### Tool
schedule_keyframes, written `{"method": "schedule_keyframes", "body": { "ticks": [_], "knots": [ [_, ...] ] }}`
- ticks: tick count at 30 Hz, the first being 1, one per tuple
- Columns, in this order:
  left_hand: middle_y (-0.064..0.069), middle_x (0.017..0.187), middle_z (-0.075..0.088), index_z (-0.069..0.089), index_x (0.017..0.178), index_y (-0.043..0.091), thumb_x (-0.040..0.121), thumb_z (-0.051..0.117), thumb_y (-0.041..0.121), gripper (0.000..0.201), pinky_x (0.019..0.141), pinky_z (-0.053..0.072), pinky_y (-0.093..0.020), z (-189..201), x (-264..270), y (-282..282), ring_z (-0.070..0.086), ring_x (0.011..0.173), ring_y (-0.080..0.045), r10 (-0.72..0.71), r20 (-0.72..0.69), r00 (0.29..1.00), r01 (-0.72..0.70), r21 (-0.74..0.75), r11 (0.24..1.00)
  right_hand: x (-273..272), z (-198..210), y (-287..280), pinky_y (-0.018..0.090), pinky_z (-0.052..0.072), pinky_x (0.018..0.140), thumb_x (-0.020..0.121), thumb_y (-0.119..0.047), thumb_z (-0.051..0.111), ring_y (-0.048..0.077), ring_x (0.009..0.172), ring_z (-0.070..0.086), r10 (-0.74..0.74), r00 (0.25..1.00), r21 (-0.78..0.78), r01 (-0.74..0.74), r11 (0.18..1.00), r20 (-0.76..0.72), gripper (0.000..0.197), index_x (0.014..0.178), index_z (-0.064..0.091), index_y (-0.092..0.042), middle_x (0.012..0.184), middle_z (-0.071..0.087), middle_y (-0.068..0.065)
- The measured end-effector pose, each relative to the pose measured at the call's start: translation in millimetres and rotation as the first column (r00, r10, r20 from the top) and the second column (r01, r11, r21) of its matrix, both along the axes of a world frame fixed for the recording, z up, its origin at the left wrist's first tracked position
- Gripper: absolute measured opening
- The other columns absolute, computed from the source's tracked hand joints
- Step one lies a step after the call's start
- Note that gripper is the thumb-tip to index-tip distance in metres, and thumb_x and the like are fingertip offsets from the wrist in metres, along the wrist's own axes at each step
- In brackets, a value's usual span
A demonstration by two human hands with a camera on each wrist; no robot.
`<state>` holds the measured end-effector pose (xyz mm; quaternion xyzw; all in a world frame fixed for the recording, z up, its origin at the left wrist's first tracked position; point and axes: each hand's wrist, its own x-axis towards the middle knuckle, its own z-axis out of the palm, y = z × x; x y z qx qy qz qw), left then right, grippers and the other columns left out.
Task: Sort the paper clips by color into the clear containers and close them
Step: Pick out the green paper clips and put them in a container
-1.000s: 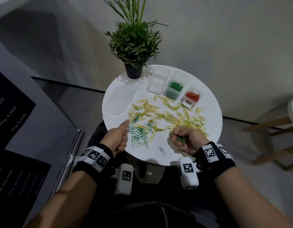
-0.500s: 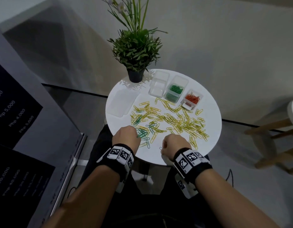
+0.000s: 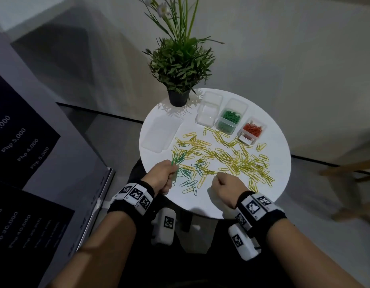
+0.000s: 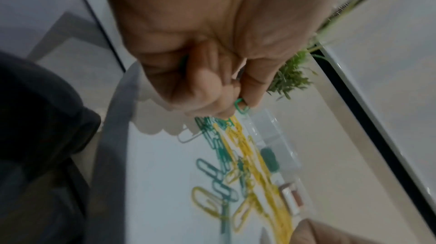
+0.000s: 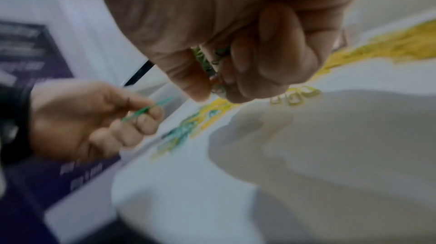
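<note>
Both hands have shifted since the earlier frame: the left hand (image 3: 162, 176) now lifts a green clip (image 3: 175, 163) off the table's near-left edge, pinched between thumb and forefinger, other fingers curled. The right hand (image 3: 225, 187) hovers fisted over the near edge; the right wrist view shows several green clips (image 5: 218, 57) bunched inside its curled fingers.

Loose green clips (image 3: 188, 179) lie just beyond the hands, mixed with yellow ones. Yellow clips (image 3: 232, 156) spread across the middle of the table (image 3: 269, 196).

Handling, as a judgement: clips are light, stiff wire with a slick coating; they hook together easily. Pinch one loop end and lift slowly to shed tangled neighbours.

Along the far edge stand an empty container (image 3: 209, 111), one with green clips (image 3: 231, 117) and one with red clips (image 3: 251, 130). Lids (image 3: 159, 135) lie at the far-left edge.
</note>
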<state>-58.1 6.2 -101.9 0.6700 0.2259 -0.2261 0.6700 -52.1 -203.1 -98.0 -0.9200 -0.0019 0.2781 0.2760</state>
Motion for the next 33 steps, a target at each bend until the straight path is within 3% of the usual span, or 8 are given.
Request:
{"method": "schedule_keyframes", "body": {
  "ticks": [2,4,7,18,23,26,30,33],
  "knots": [
    [0.003,0.055,0.032,0.033,0.067,0.020,0.099,0.041,0.015,0.033,0.041,0.011,-0.015,1.3,0.6,1.2,0.017,0.041,-0.008,0.035,-0.035,0.999,-0.041,-0.187,0.981,7.8,4.7,2.0,0.027,0.023,0.051,0.090,-0.005,0.039,0.018,0.051,0.032,-0.233,0.964,0.248,0.258,0.934,-0.127,0.030,0.063,0.034,-0.016,0.061,0.037,0.005],
    [0.004,0.059,0.035,0.035,0.068,0.021,0.100,0.041,0.016,0.032,0.039,0.011,-0.015,2.2,1.6,0.8,0.019,0.043,-0.007,0.048,-0.056,0.997,-0.064,-0.321,0.945,11.8,10.9,3.0,0.022,0.012,0.049,0.083,0.000,0.034,0.013,0.042,0.021,-0.391,0.826,0.498,0.559,0.663,-0.407,0.028,0.061,0.030,-0.017,0.058,0.031,0.008],
    [0.004,0.062,0.036,0.036,0.070,0.020,0.101,0.042,0.018,0.031,0.040,0.013,-0.015,1.5,5.5,-2.8,0.022,0.044,-0.007,0.059,-0.054,0.997,-0.075,-0.381,0.922,15.6,15.5,1.0,0.011,0.015,0.040,0.081,0.001,0.030,0.011,0.033,0.023,-0.342,0.702,0.630,0.711,0.312,-0.624,0.023,0.064,0.032,-0.015,0.053,0.042,0.010],
    [0.001,0.062,0.039,0.035,0.066,0.018,0.095,0.034,0.024,0.029,0.041,0.020,-0.020,21.8,24.2,-23.7,0.027,0.049,-0.011,0.030,-0.061,0.998,-0.059,-0.578,0.814,32.6,17.6,1.9,0.016,0.029,0.038,0.091,0.008,0.032,0.015,0.042,0.041,-0.217,0.792,0.717,0.609,0.339,-0.570,0.028,0.103,0.050,-0.009,0.059,0.055,0.011],
    [0.003,0.055,0.037,0.041,0.057,0.018,0.100,0.037,0.036,0.047,0.036,0.017,-0.015,36.1,35.3,-31.2,0.030,0.039,-0.006,0.077,-0.082,0.994,-0.112,-0.685,0.720,42.0,31.6,-4.5,0.024,0.053,0.047,0.087,-0.012,0.045,0.023,0.057,0.065,-0.171,0.719,0.717,0.692,0.082,-0.674,0.021,0.090,0.062,0.000,0.075,0.068,0.017],
    [-0.001,0.062,0.056,0.058,0.076,0.012,0.099,0.037,0.027,0.034,0.034,0.032,-0.013,45.1,42.8,-34.3,0.046,0.042,-0.006,0.096,-0.077,0.992,-0.121,-0.728,0.675,53.2,35.6,-11.7,0.039,0.061,0.068,0.083,-0.039,0.049,0.036,0.086,0.070,-0.100,0.695,0.702,0.708,-0.084,-0.712,0.052,0.093,0.072,0.007,0.104,0.067,0.028],
    [-0.017,0.099,0.070,0.072,0.099,-0.001,0.089,0.043,0.019,0.037,0.063,0.058,-0.026,58.1,61.2,-35.3,0.070,0.072,-0.022,0.122,-0.079,0.989,-0.130,-0.851,0.509,67.0,37.8,-23.7,0.045,0.049,0.093,0.081,-0.063,0.046,0.040,0.113,0.060,0.060,0.722,0.701,0.685,-0.196,-0.689,0.083,0.124,0.056,0.008,0.136,0.048,0.029],
    [-0.018,0.108,0.069,0.074,0.092,0.003,0.093,0.044,0.022,0.036,0.069,0.058,-0.029,62.8,79.0,-39.8,0.070,0.080,-0.024,0.121,-0.068,0.990,-0.121,-0.850,0.512,77.9,42.0,-30.7,0.043,0.051,0.090,0.083,-0.066,0.042,0.039,0.108,0.062,0.019,0.722,0.703,0.679,-0.213,-0.692,0.085,0.125,0.056,0.006,0.135,0.050,0.029]
  ]
}}
